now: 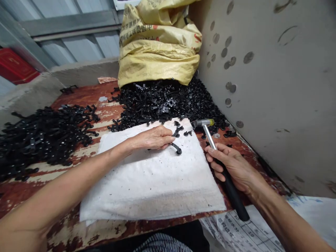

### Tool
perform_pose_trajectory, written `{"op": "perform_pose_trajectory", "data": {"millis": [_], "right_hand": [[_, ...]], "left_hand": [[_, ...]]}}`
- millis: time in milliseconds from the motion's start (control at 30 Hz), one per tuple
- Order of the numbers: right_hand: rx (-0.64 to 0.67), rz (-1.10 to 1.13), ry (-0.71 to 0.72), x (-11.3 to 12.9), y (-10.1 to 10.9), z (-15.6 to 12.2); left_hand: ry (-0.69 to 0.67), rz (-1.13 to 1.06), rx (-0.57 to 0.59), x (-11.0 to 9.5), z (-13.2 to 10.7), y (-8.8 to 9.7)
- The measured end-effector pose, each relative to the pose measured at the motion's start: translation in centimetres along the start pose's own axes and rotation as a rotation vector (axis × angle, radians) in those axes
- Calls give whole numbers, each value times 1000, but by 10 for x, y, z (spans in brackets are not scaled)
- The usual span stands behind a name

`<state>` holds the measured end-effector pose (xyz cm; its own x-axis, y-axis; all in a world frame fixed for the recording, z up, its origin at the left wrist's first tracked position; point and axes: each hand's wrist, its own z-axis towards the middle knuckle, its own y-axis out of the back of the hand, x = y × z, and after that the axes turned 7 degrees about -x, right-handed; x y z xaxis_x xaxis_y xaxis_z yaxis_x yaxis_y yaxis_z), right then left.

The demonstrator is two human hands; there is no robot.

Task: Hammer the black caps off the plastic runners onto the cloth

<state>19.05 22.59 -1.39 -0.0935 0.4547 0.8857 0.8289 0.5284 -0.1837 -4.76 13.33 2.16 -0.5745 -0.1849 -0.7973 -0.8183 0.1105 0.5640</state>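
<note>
Right hand [229, 164] with fingers closed round the black grip of a soft-faced hammer [210, 136], left hand [151, 138] open on white cloth [147, 185], fingers just beside a curved black plastic part [176, 148], black parts heap [162, 101] behind, on worn red desk [86, 98]

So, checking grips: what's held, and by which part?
The right hand grips a hammer by its black handle; whether the left hand holds anything can't be told.
</note>
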Motion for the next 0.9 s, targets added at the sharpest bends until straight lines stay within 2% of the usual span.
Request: {"op": "perform_pose_trajectory", "data": {"millis": [300,900], "right_hand": [[-6,-32,15,-2,-1,-1],[-10,-46,11,-6,1,1]], "left_hand": [[-39,19,-3,6,3,0],[-1,40,-15,3,5,0]]}}
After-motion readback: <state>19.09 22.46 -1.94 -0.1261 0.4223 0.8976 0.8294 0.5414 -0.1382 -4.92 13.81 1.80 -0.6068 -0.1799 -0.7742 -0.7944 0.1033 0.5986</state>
